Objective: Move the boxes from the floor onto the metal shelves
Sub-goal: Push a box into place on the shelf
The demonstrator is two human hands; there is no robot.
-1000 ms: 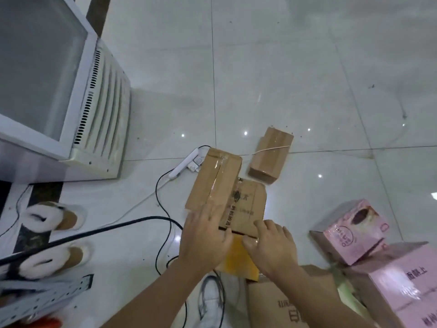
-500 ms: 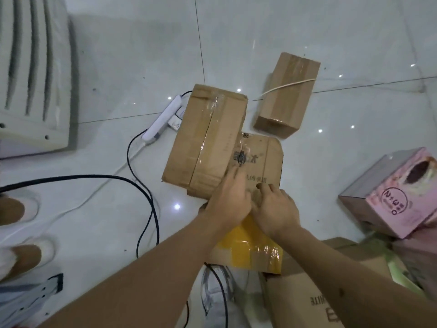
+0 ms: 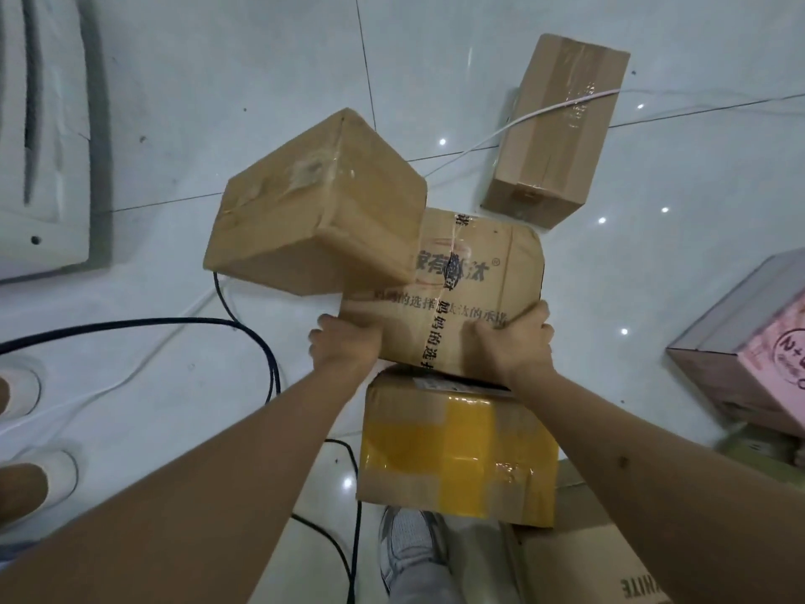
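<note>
At frame centre, the left hand (image 3: 344, 346) and right hand (image 3: 520, 346) now gripped the printed brown cardboard box (image 3: 475, 294), fingers curled around it. It had risen off the floor with the plain taped carton (image 3: 313, 211), so 2 boxes were probably shelf-bound.

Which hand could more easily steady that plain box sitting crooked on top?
Probably the left hand. It grips the printed box at the near left corner, directly below the tilted plain box. The right hand holds the opposite corner, farther away.

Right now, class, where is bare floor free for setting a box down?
Free: pale floor between the white appliance and the far taped box; also between that box and the pink box. Crowded: near the black cable and yellow-taped box.
</note>
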